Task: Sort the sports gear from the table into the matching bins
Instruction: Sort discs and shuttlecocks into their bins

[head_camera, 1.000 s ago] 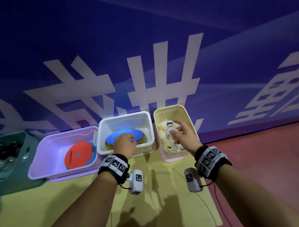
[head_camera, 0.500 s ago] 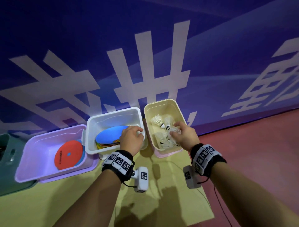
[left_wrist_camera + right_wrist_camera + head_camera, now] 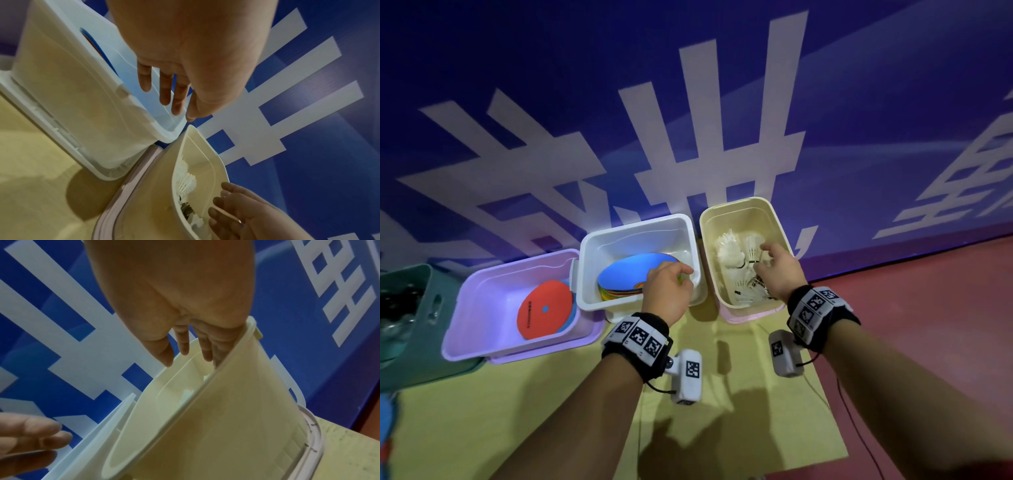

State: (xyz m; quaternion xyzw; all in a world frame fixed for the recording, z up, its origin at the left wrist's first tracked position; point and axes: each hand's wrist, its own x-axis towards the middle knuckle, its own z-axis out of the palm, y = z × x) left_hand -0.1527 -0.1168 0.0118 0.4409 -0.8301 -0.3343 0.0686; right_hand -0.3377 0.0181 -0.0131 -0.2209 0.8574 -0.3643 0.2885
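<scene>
Near edge of worktop: the yellow worktop (image 3: 482, 428) shows bare in front of the bins; a blue and red shape at its left edge is cut off, so whether it is gear left to sort I cannot tell.
Left hand (image 3: 667, 294): hangs over the right end of the white bin (image 3: 592, 301); grip slack, fingers straight and a little spread, nothing in it.
Right hand (image 3: 780, 274): reaches into the cream bin (image 3: 736, 205), fingers loosely extended over the shuttlecocks (image 3: 732, 257); the grip holds nothing that I can see.
Far edge, left to right: green bin (image 3: 410, 342) with dark contents too dim to name; lilac bin (image 3: 482, 335) with a red disc (image 3: 544, 308); the white bin with a stack of flat markers (image 3: 630, 277), blue on top; the cream bin with shuttlecocks.
Progress: markers and shuttlecocks lie in separate bins and both hands are free, so the sorting looks nearly or wholly finished.
Head view only: all four bins and their contents.
Left wrist view only: the left hand's fingers (image 3: 164, 91) clear of the rim, plus shuttlecocks against the cream wall.
Right wrist view only: the right fingers (image 3: 205, 347) inside the cream rim, contents hidden.
</scene>
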